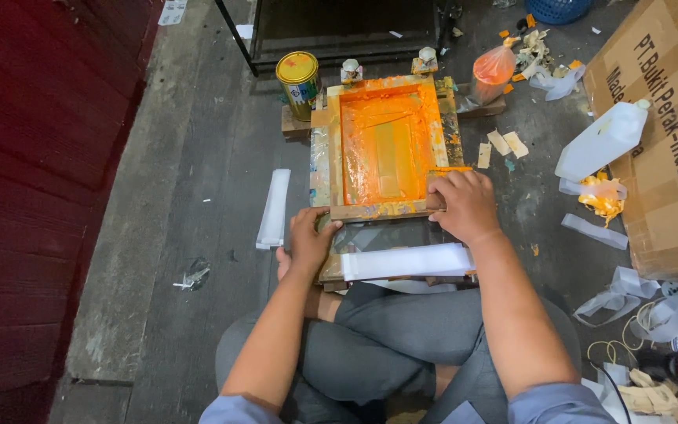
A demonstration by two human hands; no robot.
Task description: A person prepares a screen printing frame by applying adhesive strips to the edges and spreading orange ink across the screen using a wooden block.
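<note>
A wooden printing screen frame (337,145) smeared with orange ink lies on a low wooden base in front of me. My right hand (464,206) grips the frame's near right corner together with an orange-stained squeegee handle (449,169). My left hand (308,239) holds the near left corner of the frame from below. A white strip (406,261) lies across the base just under the frame's near edge, above my crossed legs.
A yellow-lidded paint can (298,78) stands at the frame's far left. A bag of orange ink (493,71), a white plastic jug (602,141), a large cardboard box (668,133), another white strip (274,208) and paper scraps lie around on the concrete floor. A red wall runs along the left.
</note>
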